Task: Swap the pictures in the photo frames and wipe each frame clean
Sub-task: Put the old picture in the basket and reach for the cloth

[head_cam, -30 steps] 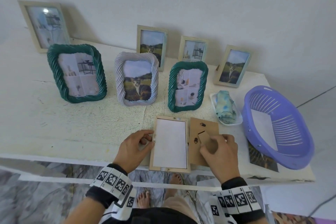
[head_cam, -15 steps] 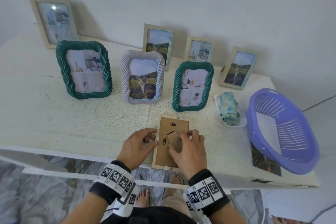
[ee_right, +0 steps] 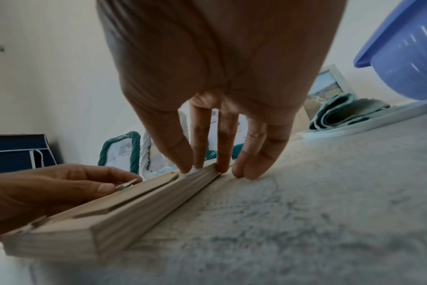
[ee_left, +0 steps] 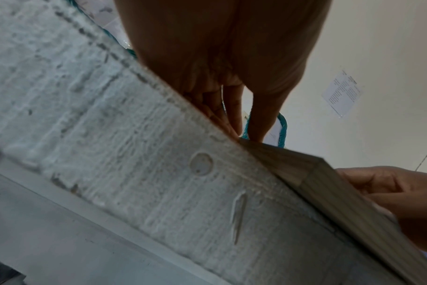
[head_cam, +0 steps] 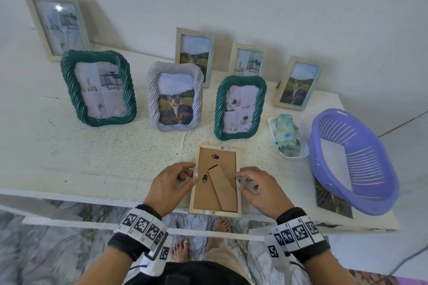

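Note:
A light wooden photo frame (head_cam: 208,196) lies face down at the table's front edge, its brown backing board and folded stand facing up. My left hand (head_cam: 192,173) is at the frame's left rail, thumb and forefinger pinching a small metal clip (ee_right: 126,185) there. My right hand (head_cam: 245,183) is at the right rail. Its fingers are fairly straight in the right wrist view, with thumb and forefinger tips on top of the rail (ee_right: 159,194) and the other fingertips down on the table beside it. The picture inside is hidden.
Several filled frames stand behind: green twisted ones (head_cam: 98,88) (head_cam: 239,107), a white one (head_cam: 176,97), plain wooden ones by the wall. A folded blue-green cloth (head_cam: 287,136) lies on a white dish (head_cam: 271,122). A purple basket (head_cam: 352,159) sits at the right over a loose photo (head_cam: 331,201).
The backing board, beside the frame a second ago, now lies inside it. My right hand let go of the stand and moved to the right rail. The left hand stayed at the left rail.

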Available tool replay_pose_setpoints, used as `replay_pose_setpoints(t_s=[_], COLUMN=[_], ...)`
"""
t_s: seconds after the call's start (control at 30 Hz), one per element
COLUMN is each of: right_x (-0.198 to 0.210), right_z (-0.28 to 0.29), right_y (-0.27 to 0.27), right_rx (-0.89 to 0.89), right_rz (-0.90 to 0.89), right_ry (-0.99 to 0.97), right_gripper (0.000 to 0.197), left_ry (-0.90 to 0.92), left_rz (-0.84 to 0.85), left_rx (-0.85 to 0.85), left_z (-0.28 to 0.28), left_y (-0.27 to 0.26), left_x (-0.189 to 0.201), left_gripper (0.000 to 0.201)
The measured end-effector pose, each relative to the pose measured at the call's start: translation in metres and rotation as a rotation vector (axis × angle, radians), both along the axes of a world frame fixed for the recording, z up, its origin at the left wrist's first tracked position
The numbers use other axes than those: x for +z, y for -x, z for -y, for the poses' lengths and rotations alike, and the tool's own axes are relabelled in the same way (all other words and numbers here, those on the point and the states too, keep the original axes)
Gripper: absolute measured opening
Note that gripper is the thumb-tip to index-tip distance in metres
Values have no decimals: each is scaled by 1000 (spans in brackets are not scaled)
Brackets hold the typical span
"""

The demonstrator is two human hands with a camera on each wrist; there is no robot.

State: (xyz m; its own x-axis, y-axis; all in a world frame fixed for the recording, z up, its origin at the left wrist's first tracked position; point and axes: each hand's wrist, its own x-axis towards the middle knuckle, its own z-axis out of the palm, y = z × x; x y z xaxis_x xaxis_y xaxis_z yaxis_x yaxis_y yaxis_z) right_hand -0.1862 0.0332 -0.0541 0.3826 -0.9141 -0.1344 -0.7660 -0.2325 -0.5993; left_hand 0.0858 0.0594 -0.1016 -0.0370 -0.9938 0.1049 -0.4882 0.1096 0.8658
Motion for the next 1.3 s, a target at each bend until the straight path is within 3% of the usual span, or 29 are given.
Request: replay_pose_setpoints(t_s=[0.37, 1.07, 1.17, 1.3], right_x=[10, -2, 1, 10], right_z=[25, 27, 28, 35], right_y=[5, -7, -7, -18], right_rx=[104, -1, 17, 53], right_rz=[-12, -2, -47, -236], right_ry=[-178, -48, -50, 72], right_gripper=[14, 25, 24, 26], left_ry=[-2, -15, -19, -10], left_rz=[21, 86, 93, 101], left_rx=[6, -67, -50, -49], left_z=[0, 5, 6, 4], left_y=[1, 4, 7, 7], left_x=[1, 0, 2, 1], left_gripper=[50, 35, 36, 32])
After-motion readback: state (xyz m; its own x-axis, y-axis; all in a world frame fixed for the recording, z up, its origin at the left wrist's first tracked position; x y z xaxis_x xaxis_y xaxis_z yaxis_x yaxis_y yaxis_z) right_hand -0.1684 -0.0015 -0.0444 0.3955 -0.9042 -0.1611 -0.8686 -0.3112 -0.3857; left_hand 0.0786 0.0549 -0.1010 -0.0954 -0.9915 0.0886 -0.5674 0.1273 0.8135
